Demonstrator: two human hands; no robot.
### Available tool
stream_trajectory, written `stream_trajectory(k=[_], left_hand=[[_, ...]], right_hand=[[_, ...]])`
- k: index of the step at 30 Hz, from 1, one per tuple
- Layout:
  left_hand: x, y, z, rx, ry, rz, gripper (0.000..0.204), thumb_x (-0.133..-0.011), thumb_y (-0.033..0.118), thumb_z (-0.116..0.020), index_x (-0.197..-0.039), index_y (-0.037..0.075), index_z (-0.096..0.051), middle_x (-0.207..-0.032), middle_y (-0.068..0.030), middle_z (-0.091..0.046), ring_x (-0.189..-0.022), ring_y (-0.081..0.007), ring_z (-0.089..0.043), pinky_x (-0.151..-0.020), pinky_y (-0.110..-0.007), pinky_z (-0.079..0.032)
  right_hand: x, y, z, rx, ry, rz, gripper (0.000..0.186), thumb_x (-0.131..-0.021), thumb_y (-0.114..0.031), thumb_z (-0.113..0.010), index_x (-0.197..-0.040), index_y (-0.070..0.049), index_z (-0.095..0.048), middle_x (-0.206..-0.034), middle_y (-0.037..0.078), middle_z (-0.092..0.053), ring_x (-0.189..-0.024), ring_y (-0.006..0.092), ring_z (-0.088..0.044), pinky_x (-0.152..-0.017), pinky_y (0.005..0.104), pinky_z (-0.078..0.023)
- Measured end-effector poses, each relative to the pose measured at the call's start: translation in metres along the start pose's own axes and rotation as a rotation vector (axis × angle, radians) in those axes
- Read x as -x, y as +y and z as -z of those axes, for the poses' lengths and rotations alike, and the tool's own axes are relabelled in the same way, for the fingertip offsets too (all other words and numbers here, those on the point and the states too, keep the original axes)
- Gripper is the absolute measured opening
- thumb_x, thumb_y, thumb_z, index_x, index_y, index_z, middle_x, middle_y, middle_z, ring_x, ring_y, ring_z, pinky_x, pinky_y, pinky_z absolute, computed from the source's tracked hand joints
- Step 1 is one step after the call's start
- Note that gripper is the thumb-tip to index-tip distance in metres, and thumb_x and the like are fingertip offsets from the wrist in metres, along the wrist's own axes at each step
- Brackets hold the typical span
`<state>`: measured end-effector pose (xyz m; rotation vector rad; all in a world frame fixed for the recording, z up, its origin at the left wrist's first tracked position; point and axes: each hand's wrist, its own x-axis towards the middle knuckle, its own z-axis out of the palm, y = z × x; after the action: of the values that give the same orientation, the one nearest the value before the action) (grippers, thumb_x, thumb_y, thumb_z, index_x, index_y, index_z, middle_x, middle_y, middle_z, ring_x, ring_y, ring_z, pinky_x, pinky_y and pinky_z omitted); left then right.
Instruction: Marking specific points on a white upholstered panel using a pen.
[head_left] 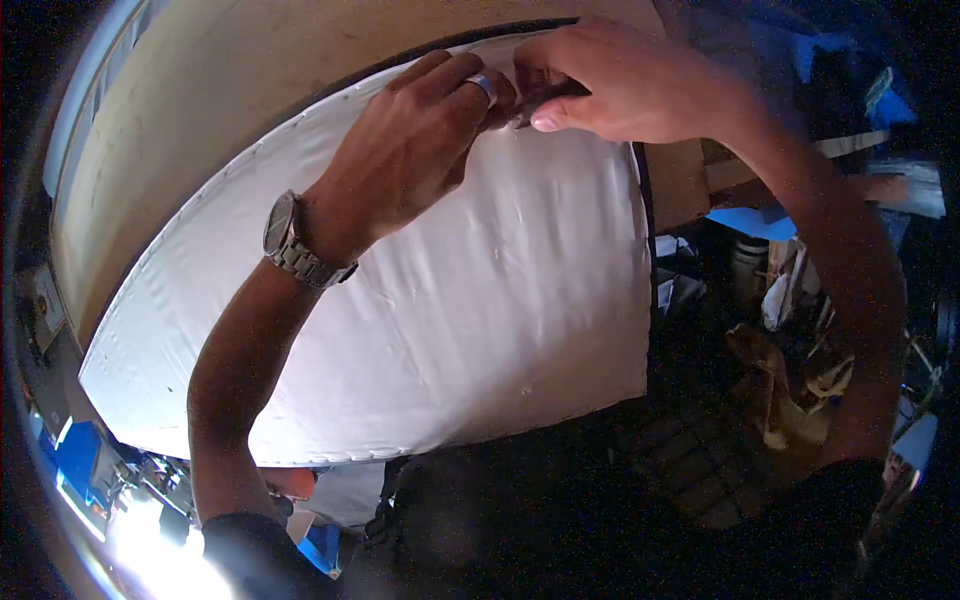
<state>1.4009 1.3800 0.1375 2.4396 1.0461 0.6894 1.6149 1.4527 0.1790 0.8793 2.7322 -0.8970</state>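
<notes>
A large white sheet-covered panel (460,290) with a dark edge and a curved far side lies in front of me. Its surface is wrinkled, and small marks run along the far left edge. At the panel's far edge my left hand (415,145) is closed, fingers curled down against the white covering; what they pinch is hidden. Close beside it, my right hand (635,85) is closed with thumb and fingers around something small and dark, too shadowed to name. The two hands nearly touch. A metal watch is on my left wrist and a ring on the left hand.
A tan board (200,110) extends behind the panel. To the right lie wooden strips (740,170), a dark canister (748,265) and crumpled brown material (770,380). A bright lamp (160,550) glares at lower left, near blue boxes (80,460).
</notes>
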Motion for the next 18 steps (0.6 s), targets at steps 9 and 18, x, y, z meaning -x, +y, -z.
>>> stream_trajectory(k=[9,18], left_hand=[[-0.002,-0.007,-0.006,0.01,0.009,-0.057,0.033,-0.075,-0.006,-0.057,-0.105,0.005,-0.065,-0.1,-0.015,-0.063,-0.097,-0.0377,-0.059,-0.087,-0.046,-0.05],[-0.012,-0.009,-0.004,0.028,-0.011,-0.107,0.022,-0.075,-0.008,-0.058,-0.095,0.002,-0.062,-0.097,-0.0119,-0.062,-0.095,-0.0332,-0.059,-0.081,-0.044,-0.051]], right_hand=[[-0.019,-0.012,0.009,-0.043,-0.208,-0.011,0.024,-0.088,-0.017,-0.066,-0.104,0.001,-0.062,-0.093,0.019,-0.068,-0.092,0.0361,-0.065,-0.086,0.0444,-0.047],[0.012,-0.037,-0.016,0.215,-0.12,-0.246,0.018,-0.094,-0.022,-0.06,-0.102,-0.006,-0.061,-0.09,0.015,-0.067,-0.087,0.0389,-0.064,-0.076,0.0476,-0.05]])
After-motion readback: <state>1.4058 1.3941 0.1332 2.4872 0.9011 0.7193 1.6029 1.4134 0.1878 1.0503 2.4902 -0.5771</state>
